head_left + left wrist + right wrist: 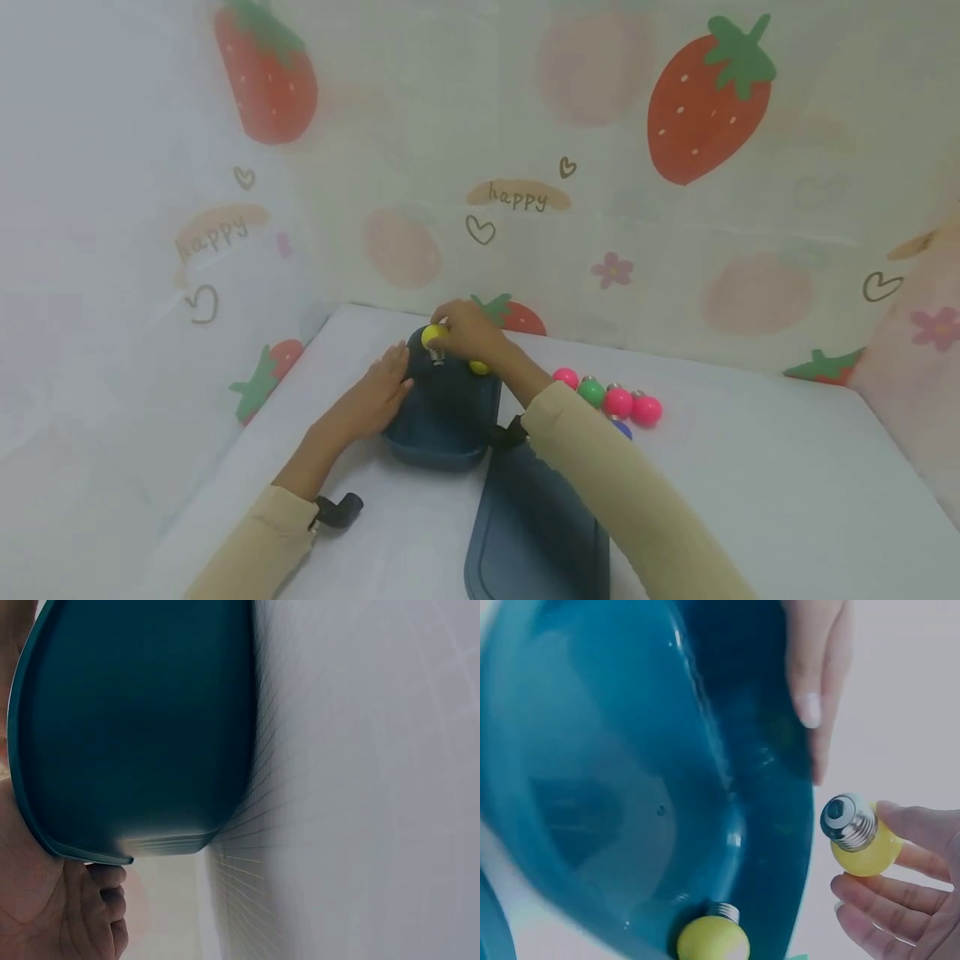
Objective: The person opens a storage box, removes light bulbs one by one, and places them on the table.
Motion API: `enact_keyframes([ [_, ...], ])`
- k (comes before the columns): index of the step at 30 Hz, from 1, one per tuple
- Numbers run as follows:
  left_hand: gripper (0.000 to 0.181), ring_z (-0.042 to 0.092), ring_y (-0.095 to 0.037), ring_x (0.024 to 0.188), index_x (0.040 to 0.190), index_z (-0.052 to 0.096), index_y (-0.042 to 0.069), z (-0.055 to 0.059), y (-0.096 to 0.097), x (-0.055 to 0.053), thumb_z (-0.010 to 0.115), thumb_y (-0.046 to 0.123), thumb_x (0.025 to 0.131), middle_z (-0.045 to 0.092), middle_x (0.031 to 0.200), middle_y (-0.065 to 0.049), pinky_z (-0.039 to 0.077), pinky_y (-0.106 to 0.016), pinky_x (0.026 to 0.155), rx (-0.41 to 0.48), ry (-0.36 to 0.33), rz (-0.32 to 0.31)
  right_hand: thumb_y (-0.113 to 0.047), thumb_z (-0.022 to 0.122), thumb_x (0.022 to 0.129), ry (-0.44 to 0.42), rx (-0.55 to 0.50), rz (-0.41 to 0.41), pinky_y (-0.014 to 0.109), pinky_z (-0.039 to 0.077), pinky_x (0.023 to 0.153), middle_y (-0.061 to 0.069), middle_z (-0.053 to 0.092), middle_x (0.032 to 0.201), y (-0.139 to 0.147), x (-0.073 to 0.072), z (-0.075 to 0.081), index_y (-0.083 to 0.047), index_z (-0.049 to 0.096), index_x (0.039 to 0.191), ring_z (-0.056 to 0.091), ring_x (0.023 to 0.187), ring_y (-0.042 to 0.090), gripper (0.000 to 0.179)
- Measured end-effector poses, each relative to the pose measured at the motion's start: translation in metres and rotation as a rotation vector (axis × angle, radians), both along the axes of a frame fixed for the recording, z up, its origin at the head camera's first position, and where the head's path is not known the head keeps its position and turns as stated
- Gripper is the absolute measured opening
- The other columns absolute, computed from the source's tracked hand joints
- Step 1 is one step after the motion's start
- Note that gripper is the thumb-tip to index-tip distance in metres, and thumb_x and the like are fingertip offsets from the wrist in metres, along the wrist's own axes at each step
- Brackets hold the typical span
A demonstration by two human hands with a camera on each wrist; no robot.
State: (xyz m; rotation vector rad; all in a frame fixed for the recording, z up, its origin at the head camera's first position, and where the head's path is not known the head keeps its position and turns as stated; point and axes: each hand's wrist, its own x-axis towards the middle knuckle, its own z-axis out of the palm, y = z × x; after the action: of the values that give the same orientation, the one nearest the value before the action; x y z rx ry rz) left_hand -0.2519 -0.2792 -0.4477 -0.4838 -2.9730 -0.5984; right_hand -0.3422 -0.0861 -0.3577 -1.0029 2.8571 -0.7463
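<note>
My right hand (474, 335) holds a yellow light bulb (868, 851) by its round globe, thumb against fingertips, with the silver screw base pointing away from the palm. This bulb is at the far end of a dark blue plastic container (438, 458), just outside the rim in the right wrist view. Inside the container, a second yellow bulb (714, 941) lies in a corner. Along the container's left rim rests my left hand (380, 392), its fingers extended. In the left wrist view, the container's outer wall (142, 727) hides part of that hand.
Pink bulbs (618, 403), a green bulb (591, 392) and a partly hidden blue bulb (621, 428) lie on the white table right of the container. A blue lid (536, 533) lies nearer, partly under my right sleeve. A strawberry-print sheet (517, 250) stands behind.
</note>
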Motion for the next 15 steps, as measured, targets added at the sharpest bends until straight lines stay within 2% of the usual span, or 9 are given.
enact_keyframes([
  [7, 0.062, 0.008, -0.040, 0.155, 0.159, 0.013, -0.007, 0.003, 0.001, 0.000, 0.034, 0.028, 0.112, 0.009, 0.167, -0.023, 0.013, -0.056, 0.124, -0.005, -0.025, 0.005, -0.029, 0.077, 0.092, 0.002, -0.040, 0.008, 0.039, 0.057, 0.093, 0.011, 0.071, 0.121, 0.022, 0.020, 0.017, -0.007, 0.069, 0.128, 0.067, 0.109, 0.025, 0.042],
  [11, 0.062, 0.007, -0.040, 0.155, 0.158, 0.013, -0.008, 0.003, 0.003, 0.000, 0.033, 0.027, 0.112, 0.009, 0.167, -0.024, 0.013, -0.057, 0.124, -0.004, -0.034, 0.003, -0.029, 0.077, 0.092, -0.022, -0.061, 0.007, 0.040, 0.057, 0.094, 0.011, 0.072, 0.121, 0.033, 0.030, 0.022, -0.007, 0.068, 0.129, 0.067, 0.110, 0.026, 0.044],
  [15, 0.062, 0.007, -0.040, 0.155, 0.159, 0.012, -0.008, 0.002, 0.002, 0.000, 0.032, 0.028, 0.112, 0.008, 0.168, -0.023, 0.012, -0.056, 0.124, -0.013, -0.041, 0.006, -0.029, 0.077, 0.092, 0.012, -0.076, 0.021, 0.036, 0.057, 0.093, 0.008, 0.073, 0.118, 0.045, 0.037, 0.024, -0.008, 0.069, 0.129, 0.066, 0.106, 0.023, 0.044],
])
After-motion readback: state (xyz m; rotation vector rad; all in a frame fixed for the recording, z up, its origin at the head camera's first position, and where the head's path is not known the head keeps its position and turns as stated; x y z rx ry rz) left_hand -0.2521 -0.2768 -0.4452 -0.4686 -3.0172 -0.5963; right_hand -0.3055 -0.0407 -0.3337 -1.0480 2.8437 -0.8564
